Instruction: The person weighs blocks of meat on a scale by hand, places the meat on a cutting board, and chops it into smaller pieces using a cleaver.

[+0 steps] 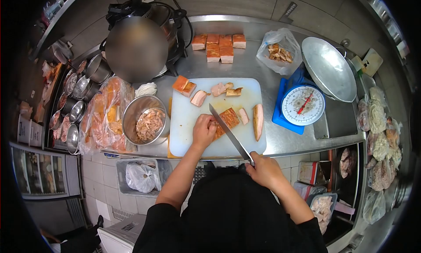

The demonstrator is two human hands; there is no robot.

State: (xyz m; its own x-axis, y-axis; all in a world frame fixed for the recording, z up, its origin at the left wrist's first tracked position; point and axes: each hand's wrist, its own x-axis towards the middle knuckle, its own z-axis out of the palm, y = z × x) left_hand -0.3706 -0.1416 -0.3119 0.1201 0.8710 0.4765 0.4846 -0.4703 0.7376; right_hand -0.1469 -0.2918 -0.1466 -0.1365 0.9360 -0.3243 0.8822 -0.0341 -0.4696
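Observation:
My right hand (264, 169) is closed round the handle of a long knife (230, 134), whose blade slants up and left across a browned slab of meat (229, 118). At the slab's left end, my left hand (205, 129) rests with its fingers curled against the meat. Both are over a white cutting board (186, 117). A small cut piece (244, 116) and a long strip (258, 121) lie to the slab's right. Other pieces of meat (198, 98) sit along the board's upper part.
A steel pot of cut meat (131, 121) stands left of the board, beside a plastic bag (112, 112). Meat blocks (213, 47) sit behind. At the right are a blue scale (280, 108), a metal pan (329, 64) and an open bag (287, 42). A person's leg shows lower left.

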